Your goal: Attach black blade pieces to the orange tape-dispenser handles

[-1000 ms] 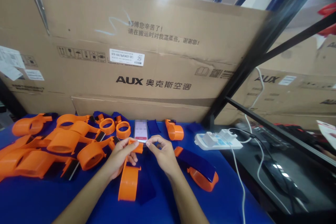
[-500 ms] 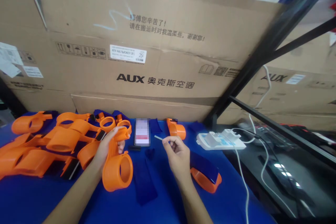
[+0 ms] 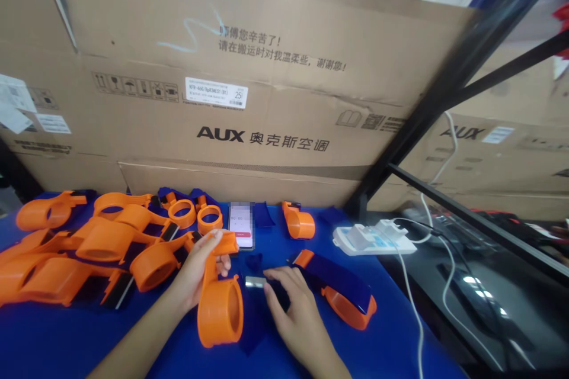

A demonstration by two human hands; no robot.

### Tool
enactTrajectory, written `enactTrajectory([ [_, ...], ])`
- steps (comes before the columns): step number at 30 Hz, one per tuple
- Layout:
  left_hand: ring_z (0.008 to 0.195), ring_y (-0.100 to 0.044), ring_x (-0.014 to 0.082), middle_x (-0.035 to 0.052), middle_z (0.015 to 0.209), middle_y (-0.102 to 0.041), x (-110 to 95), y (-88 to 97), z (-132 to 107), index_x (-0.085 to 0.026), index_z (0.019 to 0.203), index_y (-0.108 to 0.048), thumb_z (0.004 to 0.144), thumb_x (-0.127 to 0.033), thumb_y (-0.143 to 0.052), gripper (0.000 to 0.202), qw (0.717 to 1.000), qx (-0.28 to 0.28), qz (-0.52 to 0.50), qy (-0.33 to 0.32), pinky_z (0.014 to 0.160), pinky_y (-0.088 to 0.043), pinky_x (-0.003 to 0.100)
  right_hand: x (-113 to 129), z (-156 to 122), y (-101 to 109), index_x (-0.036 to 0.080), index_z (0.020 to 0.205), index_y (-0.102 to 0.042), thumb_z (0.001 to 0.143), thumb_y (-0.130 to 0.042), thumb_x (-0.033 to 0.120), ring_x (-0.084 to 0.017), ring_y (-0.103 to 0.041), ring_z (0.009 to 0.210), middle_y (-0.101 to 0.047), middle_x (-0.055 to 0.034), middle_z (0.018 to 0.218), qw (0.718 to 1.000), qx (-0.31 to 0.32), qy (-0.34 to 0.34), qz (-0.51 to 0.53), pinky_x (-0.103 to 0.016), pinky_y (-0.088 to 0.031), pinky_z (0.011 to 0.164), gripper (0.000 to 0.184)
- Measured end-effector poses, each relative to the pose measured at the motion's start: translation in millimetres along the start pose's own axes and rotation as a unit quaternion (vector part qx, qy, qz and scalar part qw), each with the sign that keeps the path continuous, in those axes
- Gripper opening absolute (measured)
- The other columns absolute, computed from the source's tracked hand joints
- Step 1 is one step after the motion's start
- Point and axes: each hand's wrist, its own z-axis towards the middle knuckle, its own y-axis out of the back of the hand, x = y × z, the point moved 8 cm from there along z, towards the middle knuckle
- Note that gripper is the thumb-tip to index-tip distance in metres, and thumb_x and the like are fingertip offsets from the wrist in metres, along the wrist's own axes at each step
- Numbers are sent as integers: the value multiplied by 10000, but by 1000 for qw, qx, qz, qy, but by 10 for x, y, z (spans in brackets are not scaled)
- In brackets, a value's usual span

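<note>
Left hand curled round the handle of an orange dispenser, ring end hanging over the blue counter. Looks like light, stiff plastic, probably slick on the ring; handle seems the surest hold. Right hand half spread, fingertips at a metallic strip; cannot tell if pinched. Strip likely thin, perhaps sharp: best taken by its ends.

Orange plastic tape dispenser — open ring lowermost, handle above — with a flat silvery strip nearby.
</note>
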Motion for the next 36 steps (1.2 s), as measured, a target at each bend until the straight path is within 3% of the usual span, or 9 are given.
enactTrajectory([
  [5,676,-712,161,51,826,-755,-33,53,23,-190,1132,-668,880,-480,-770,398,996,-49,-56,-53,674,-620,275,293,-238,-73,363,1523,-433,962,-658,403,-345,-621,1267,-617,-96,1435,995,53,44,69,-516,-527,1059,606],
  [8,779,-750,193,68,919,-773,-35,42,21,-202,1167,-656,886,-486,-762,413,994,-48,-74,-67,757,-635,309,371,-316,-199,331,1575,-345,892,-742,411,-397,-519,1392,-502,-131,1551,995,44,66,58,-565,-484,1115,794],
  [12,887,-765,232,92,949,-770,95,-15,14,-197,1141,-639,921,-528,-700,402,997,-21,-59,-42,847,-622,354,416,-320,-243,281,1421,-515,890,-706,283,-369,-599,1294,-561,-162,1450,991,-67,109,44,-502,-543,1049,564],
  [16,1047,-721,277,121,1123,-737,184,-142,-47,-206,1249,-600,978,-626,-534,504,993,66,63,-80,950,-567,432,474,-373,-102,236,1137,-628,893,-652,214,-305,-687,1093,-635,-142,1278,976,-130,177,15,-427,-590,908,246],
  [20,1067,-670,262,106,1153,-703,196,-300,-215,-242,1509,-411,1020,-573,-480,595,936,163,274,-151,973,-514,433,377,-463,322,219,1108,-636,897,-668,224,-296,-667,1042,-653,-122,1153,965,-193,167,-67,-440,-558,905,214],
  [22,878,-678,219,61,993,-709,242,-402,-309,-253,1573,-305,1038,-538,-457,625,893,224,362,-146,845,-532,383,321,-514,497,223,1091,-641,898,-682,238,-309,-650,1052,-652,-120,1141,958,-200,164,-120,-481,-532,940,198],
  [25,626,-611,158,0,829,-680,358,-524,-430,-266,1542,-353,1055,-513,-412,550,827,311,460,-84,639,-486,294,239,-583,583,230,1098,-633,889,-704,242,-321,-639,1067,-656,-122,1149,956,-165,170,-175,-498,-533,926,222],
  [28,595,-584,145,-31,766,-662,330,-557,-461,-274,1422,-485,1047,-485,-437,433,789,313,524,-74,591,-426,260,198,-669,549,226,1086,-626,866,-728,228,-311,-653,1029,-663,-123,1143,950,-139,189,-205,-474,-560,871,242],
  [36,622,-548,140,-59,686,-601,360,-519,-393,-240,1041,-621,909,-343,-655,171,758,288,573,-117,604,-390,247,164,-789,478,221,1041,-640,881,-720,245,-320,-664,1049,-662,-135,1162,957,-151,167,-182,-466,-570,858,181],
])
